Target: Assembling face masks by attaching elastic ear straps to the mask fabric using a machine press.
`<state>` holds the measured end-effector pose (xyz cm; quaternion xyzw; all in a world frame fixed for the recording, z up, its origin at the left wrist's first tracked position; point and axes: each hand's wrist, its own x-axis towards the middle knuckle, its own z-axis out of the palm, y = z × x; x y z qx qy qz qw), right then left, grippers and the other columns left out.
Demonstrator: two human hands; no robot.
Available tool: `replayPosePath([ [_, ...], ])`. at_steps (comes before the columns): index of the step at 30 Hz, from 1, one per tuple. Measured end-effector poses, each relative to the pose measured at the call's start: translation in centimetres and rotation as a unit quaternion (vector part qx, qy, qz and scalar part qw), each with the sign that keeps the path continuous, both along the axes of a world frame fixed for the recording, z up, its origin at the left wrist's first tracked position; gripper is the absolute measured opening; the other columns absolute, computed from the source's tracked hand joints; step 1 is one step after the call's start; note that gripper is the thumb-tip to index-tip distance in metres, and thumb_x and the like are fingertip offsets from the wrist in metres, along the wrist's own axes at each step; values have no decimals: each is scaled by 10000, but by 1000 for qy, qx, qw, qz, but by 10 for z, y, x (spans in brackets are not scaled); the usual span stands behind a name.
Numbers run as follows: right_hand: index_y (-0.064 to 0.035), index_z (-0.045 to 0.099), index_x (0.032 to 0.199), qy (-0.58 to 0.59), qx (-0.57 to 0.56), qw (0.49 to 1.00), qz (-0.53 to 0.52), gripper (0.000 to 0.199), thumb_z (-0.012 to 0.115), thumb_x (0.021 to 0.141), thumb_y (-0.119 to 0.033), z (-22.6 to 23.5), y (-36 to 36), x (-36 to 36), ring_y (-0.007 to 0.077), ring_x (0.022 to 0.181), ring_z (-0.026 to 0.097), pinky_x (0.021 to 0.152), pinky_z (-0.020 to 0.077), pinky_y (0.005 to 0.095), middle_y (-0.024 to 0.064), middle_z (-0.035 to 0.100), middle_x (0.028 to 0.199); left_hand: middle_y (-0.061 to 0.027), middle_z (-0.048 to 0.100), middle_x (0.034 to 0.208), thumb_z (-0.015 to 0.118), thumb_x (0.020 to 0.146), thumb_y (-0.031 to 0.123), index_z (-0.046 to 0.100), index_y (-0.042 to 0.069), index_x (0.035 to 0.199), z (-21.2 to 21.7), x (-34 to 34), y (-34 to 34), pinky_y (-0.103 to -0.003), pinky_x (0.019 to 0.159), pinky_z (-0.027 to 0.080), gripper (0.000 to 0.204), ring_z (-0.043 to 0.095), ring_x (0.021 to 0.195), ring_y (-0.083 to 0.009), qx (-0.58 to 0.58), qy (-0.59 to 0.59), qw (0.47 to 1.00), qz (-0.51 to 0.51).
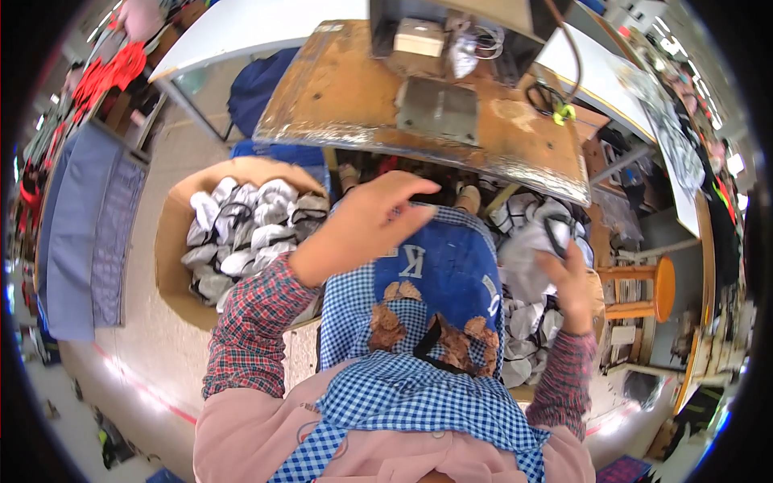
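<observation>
White cloth with black trim (527, 249) right by the right hand (570, 278), above the heap of similar pieces (523, 322) in the right-hand carton (597, 299); too blurred to tell whether clamped or merely brushed. Left hand (366, 229) apparently empty over the blue lap cloth (435, 241), thumb and fingertips apart. Likeliest trouble: a snag of looped trim on neighbours (black edging all through that tangle), hence several dragged up together. Possibly a slip, too, from a light pinch on slack fabric, ending on the floor (145, 342). Could also catch on the foil edge (555, 185) of the worktop (330, 80), if lifted too close.
</observation>
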<state>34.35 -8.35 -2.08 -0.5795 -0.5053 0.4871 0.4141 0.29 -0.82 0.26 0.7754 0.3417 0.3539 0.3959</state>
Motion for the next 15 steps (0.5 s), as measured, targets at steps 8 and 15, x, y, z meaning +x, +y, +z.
replayPosePath([
  [8,69,510,1274,-496,19,868,-26,493,660,881,-189,-44,-49,77,326,1146,574,961,430,373,227,614,1194,-213,682,961,639,828,254,681,13,1000,-179,-237,6,-451,814,508,299,655,912,-372,-45,333,859,387],
  [15,19,567,1179,-467,51,880,66,351,640,886,-161,-37,0,5,388,1051,588,902,462,410,218,616,1148,-192,682,995,708,783,334,684,5,1009,-256,-264,-5,-434,847,499,399,642,966,-349,-128,354,854,361],
])
